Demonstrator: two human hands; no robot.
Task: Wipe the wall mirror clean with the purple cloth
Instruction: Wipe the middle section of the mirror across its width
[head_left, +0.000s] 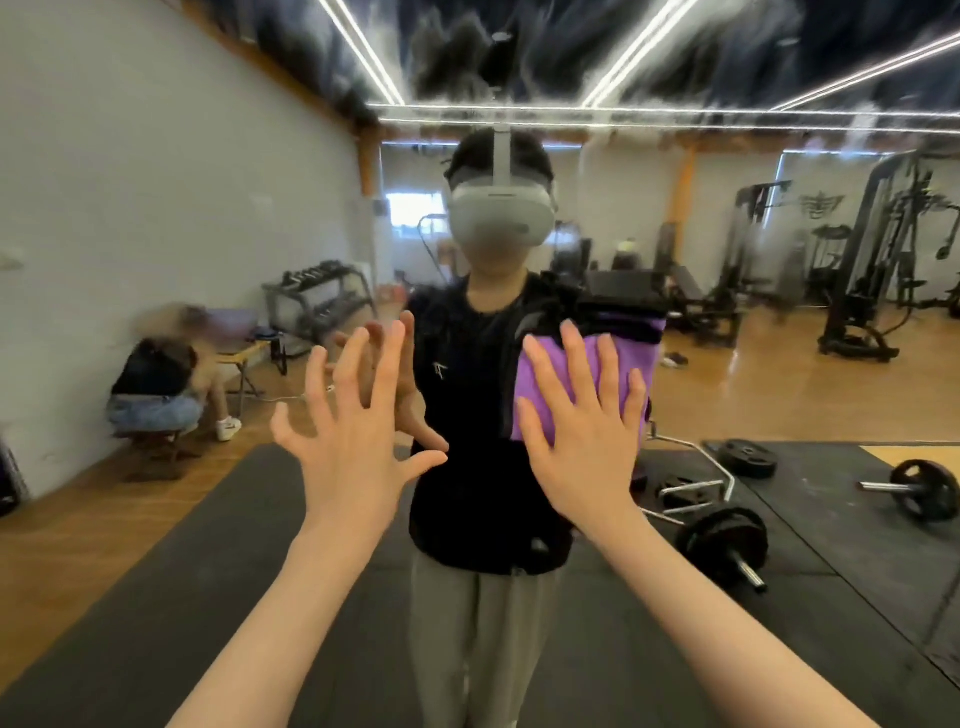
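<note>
Right hand presses purple cloth flat against mirror.

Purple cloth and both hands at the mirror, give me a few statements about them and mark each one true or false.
1. The right hand presses the purple cloth flat against the mirror. True.
2. The left hand holds the cloth. False: it holds nothing, fingers spread.
3. The cloth lies crumpled on the floor. False: it is up under the right hand.
4. A barbell shows in the reflection. True.
</note>
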